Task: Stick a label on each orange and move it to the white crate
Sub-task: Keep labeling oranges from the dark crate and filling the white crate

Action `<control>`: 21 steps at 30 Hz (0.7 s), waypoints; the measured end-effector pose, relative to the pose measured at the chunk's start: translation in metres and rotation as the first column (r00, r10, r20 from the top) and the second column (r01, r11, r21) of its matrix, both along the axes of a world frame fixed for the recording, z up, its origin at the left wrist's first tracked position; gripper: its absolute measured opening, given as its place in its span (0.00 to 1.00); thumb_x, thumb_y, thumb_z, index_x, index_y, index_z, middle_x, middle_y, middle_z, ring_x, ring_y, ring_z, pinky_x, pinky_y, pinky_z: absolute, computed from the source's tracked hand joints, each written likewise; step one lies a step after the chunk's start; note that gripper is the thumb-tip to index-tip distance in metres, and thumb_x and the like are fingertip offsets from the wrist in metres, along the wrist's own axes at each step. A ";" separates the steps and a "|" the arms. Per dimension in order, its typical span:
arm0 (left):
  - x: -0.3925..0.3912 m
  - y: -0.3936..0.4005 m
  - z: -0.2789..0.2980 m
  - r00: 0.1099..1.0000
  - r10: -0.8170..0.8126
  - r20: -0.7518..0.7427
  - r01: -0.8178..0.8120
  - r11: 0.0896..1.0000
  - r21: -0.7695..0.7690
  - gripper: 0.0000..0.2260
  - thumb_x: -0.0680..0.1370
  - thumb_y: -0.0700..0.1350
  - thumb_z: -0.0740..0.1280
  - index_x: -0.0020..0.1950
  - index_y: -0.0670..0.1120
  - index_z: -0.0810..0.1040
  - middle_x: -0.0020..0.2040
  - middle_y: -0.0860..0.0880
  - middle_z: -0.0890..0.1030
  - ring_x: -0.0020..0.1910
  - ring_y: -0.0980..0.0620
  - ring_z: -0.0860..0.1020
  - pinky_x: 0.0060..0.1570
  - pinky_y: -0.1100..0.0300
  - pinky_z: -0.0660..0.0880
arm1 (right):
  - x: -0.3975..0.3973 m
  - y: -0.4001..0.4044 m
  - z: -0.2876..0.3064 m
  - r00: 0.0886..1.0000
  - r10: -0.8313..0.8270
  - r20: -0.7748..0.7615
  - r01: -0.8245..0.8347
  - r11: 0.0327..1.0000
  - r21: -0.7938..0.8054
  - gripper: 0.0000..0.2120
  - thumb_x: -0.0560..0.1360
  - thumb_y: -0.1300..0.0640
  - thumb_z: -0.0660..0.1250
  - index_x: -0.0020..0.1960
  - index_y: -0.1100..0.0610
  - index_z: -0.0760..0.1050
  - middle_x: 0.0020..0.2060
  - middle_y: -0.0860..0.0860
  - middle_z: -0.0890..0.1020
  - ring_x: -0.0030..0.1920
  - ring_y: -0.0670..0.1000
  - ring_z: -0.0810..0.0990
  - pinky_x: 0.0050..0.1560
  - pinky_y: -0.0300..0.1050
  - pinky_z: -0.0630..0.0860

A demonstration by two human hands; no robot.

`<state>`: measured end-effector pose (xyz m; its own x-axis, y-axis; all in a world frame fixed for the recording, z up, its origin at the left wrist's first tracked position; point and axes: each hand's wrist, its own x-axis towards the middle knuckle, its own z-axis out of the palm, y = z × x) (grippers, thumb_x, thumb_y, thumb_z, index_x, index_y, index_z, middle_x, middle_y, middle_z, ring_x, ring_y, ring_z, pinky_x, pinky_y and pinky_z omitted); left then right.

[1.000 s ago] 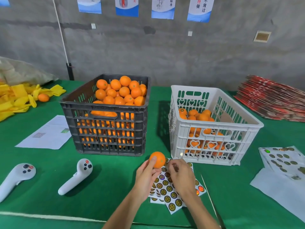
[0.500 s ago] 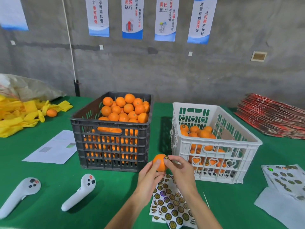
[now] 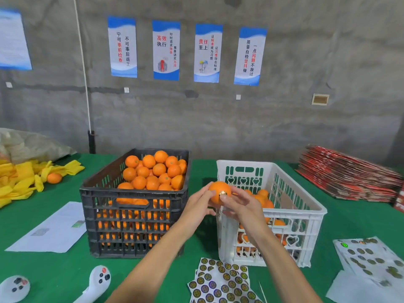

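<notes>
Progress, biggest item first: black crate [image 3: 133, 206] at centre-left of frame is heaped with oranges, so most of the job looks undone; none of the ones I can see there shows a label, though the far sides are hidden. White crate [image 3: 284, 215] at centre-right holds a lower pile, roughly a third full by my guess; those count as done, but their labels are too small to confirm. Sticker sheets [image 3: 220, 281] at bottom centre have plenty of labels left, and a second batch of sheets [image 3: 371, 256] sits at lower right. Current unit: one orange [image 3: 219, 195] held mid-frame in the air, just over the near-left corner of the white crate, above the rim, touching neither crate. Left hand [image 3: 197, 205] cups it from the left, fingers curled round the fruit. Right hand [image 3: 240, 205] has a fingertip pressing the small gold label [image 3: 222, 194] onto the orange's camera-facing side, remaining fingers loosely spread and gripping nothing. Looks like the sticking step is nearly finished; drop into the white crate not yet done. Orientation: the orange is near-round with no usable long axis; the labelled face points toward the camera, slightly right. Stem end not visible, so I can't tell its pole direction.
</notes>
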<state>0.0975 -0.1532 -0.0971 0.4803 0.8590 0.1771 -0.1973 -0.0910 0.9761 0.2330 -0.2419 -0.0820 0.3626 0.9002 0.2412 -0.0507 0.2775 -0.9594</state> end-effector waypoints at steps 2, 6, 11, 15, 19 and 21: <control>0.014 0.007 0.011 0.999 0.019 -0.043 -0.016 0.997 0.070 0.22 0.83 0.47 0.67 0.77 0.53 0.71 0.65 0.49 0.81 0.47 0.51 0.85 0.43 0.58 0.81 | 0.015 0.004 0.007 0.980 -0.160 0.117 0.157 0.987 0.029 0.24 0.70 0.52 0.81 0.63 0.48 0.79 0.55 0.46 0.85 0.55 0.48 0.84 0.53 0.48 0.83; 0.028 0.017 0.021 0.991 0.125 -0.036 -0.120 0.985 0.126 0.14 0.84 0.41 0.67 0.69 0.51 0.74 0.67 0.50 0.78 0.46 0.50 0.86 0.49 0.52 0.84 | 0.046 0.015 0.011 0.846 -0.421 0.326 0.416 0.905 0.089 0.25 0.71 0.54 0.80 0.64 0.47 0.75 0.61 0.47 0.77 0.58 0.51 0.79 0.58 0.50 0.78; 0.017 0.021 0.030 0.976 0.202 -0.075 -0.181 0.958 0.225 0.12 0.83 0.40 0.66 0.64 0.53 0.77 0.60 0.57 0.81 0.44 0.55 0.85 0.44 0.62 0.82 | 0.066 0.027 0.002 0.659 -0.509 0.553 0.549 0.829 0.108 0.11 0.78 0.56 0.72 0.60 0.49 0.80 0.58 0.47 0.78 0.63 0.51 0.74 0.69 0.52 0.71; -0.029 0.048 0.044 0.920 0.384 -0.074 -0.342 0.883 0.322 0.11 0.81 0.38 0.69 0.59 0.51 0.82 0.40 0.60 0.84 0.36 0.61 0.76 0.35 0.74 0.72 | 0.041 0.039 0.004 0.769 -0.444 0.460 0.421 0.893 0.157 0.12 0.80 0.64 0.69 0.48 0.47 0.83 0.50 0.43 0.83 0.52 0.40 0.80 0.59 0.42 0.78; -0.092 0.086 0.063 0.804 0.576 -0.148 -0.479 0.774 0.413 0.08 0.79 0.37 0.72 0.57 0.45 0.83 0.46 0.49 0.82 0.42 0.57 0.79 0.44 0.65 0.73 | -0.003 0.066 0.014 0.873 -0.299 0.386 0.251 0.953 0.170 0.11 0.79 0.64 0.71 0.47 0.47 0.84 0.48 0.45 0.86 0.49 0.41 0.82 0.53 0.35 0.77; -0.123 0.108 0.064 0.722 0.643 -0.255 -0.503 0.741 0.445 0.10 0.78 0.39 0.73 0.59 0.45 0.82 0.52 0.48 0.83 0.49 0.50 0.80 0.49 0.59 0.72 | -0.026 0.083 0.017 0.899 -0.226 0.376 0.180 0.971 0.154 0.08 0.78 0.62 0.72 0.49 0.50 0.85 0.48 0.45 0.86 0.49 0.42 0.82 0.53 0.35 0.76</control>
